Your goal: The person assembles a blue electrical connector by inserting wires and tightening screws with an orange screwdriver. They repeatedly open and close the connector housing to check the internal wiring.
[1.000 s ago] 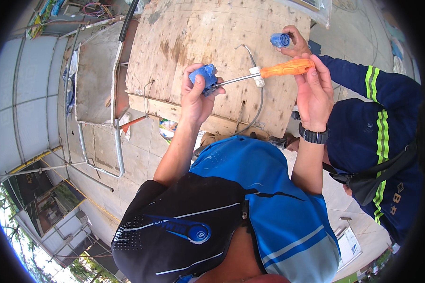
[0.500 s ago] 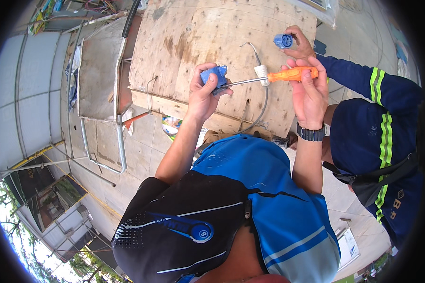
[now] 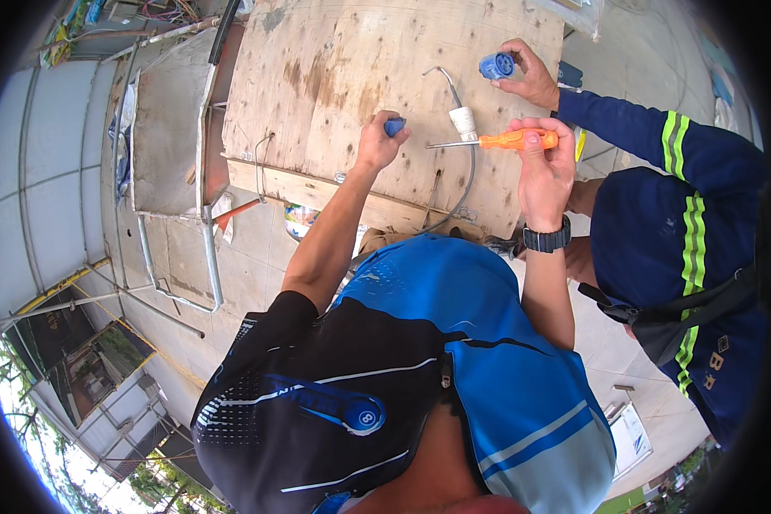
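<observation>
Left hand (image 3: 380,141): curled around a blue piece (image 3: 393,127), above the wooden tabletop (image 3: 295,120)
Right hand (image 3: 544,178): clamped on an orange-handled screwdriver (image 3: 518,139) — tip near the blue piece
Co-worker's hand (image 3: 532,79): gripping a blue cylinder (image 3: 497,66)

The left hand (image 3: 377,146) is wrapped around a blue part (image 3: 394,127) above the tabletop (image 3: 351,51). The right hand (image 3: 546,178) holds a screwdriver (image 3: 515,140), its tip apart from the part. A cable (image 3: 473,180) runs to the tabletop's near edge; by its right edge, a co-worker's hand (image 3: 532,80) holds a blue connector (image 3: 495,66).
</observation>
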`<action>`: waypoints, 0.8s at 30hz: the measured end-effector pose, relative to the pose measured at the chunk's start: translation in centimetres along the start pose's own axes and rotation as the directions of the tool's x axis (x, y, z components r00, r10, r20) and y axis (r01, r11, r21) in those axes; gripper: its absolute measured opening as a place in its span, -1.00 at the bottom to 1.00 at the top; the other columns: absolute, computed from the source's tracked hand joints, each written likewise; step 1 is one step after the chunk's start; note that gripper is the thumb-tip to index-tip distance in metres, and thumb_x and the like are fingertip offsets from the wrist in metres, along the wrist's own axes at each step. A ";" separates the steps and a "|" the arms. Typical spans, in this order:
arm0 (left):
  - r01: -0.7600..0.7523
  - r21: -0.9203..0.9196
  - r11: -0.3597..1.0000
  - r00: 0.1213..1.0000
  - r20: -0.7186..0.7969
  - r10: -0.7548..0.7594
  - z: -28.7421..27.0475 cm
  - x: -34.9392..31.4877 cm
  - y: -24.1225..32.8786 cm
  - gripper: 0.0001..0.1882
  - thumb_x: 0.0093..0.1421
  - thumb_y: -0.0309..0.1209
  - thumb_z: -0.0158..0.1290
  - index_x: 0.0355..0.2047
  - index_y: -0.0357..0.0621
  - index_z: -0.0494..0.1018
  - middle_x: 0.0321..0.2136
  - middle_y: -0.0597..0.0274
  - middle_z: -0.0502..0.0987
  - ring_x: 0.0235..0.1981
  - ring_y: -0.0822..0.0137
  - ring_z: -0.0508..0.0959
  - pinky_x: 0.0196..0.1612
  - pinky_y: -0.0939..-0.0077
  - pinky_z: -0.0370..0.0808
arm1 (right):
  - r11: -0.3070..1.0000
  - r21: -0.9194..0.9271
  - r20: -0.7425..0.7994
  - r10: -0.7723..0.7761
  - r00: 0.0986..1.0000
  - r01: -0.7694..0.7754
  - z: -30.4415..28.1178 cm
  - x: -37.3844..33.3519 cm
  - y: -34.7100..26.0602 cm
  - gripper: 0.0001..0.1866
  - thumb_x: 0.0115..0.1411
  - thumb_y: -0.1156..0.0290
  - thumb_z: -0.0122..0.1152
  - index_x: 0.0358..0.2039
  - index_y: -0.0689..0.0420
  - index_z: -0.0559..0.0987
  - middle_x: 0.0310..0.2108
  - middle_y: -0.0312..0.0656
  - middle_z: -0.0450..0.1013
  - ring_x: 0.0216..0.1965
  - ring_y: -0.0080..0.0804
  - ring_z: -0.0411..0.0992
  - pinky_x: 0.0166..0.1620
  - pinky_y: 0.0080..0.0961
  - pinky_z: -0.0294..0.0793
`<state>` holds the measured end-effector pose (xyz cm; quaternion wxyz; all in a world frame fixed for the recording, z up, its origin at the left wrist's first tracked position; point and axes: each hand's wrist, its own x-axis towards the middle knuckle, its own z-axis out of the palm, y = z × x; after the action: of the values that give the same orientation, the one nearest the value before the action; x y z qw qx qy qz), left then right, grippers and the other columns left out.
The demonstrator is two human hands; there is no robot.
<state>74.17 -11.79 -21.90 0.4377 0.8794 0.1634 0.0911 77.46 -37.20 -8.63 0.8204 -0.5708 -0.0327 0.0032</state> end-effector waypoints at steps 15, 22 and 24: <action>0.426 -0.890 -0.163 0.831 0.456 -0.318 -4.6 -1.1 3.5 -0.54 0.30 -0.09 -0.05 -0.16 -0.35 0.38 -0.26 -0.06 0.51 -0.25 0.04 0.58 -0.20 0.29 0.63 | 0.945 0.194 -0.032 0.274 0.961 -0.263 -0.9 -2.1 -2.9 -0.84 0.37 0.41 -0.09 -0.11 0.14 0.22 -0.06 0.03 0.35 -0.01 0.04 0.43 -0.01 -0.08 0.55; 0.330 -0.860 -0.388 0.866 0.440 -0.239 -7.8 -2.2 8.7 -0.50 0.21 -0.19 0.02 -0.10 -0.48 0.29 -0.20 -0.16 0.46 -0.34 0.14 0.55 -0.32 0.42 0.63 | 0.991 0.127 0.148 0.017 0.989 -0.036 2.1 -4.0 -5.6 -0.80 0.38 0.38 -0.12 -0.07 0.14 0.17 -0.05 0.07 0.33 -0.04 0.06 0.44 -0.13 -0.10 0.62; 0.329 -0.868 -0.373 0.879 0.426 -0.216 -8.6 -2.2 10.1 -0.48 0.20 -0.18 0.02 -0.10 -0.50 0.28 -0.21 -0.15 0.46 -0.35 0.15 0.56 -0.37 0.46 0.62 | 0.992 0.127 0.201 -0.015 0.979 -0.011 2.8 -4.0 -6.3 -0.77 0.38 0.36 -0.11 -0.06 0.15 0.17 -0.06 0.09 0.34 -0.05 0.07 0.45 -0.15 -0.10 0.63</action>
<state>71.62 -11.90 -8.73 0.9691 0.1082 0.2177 0.0422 73.13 -36.92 -1.92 0.8476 -0.5140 -0.1161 0.0623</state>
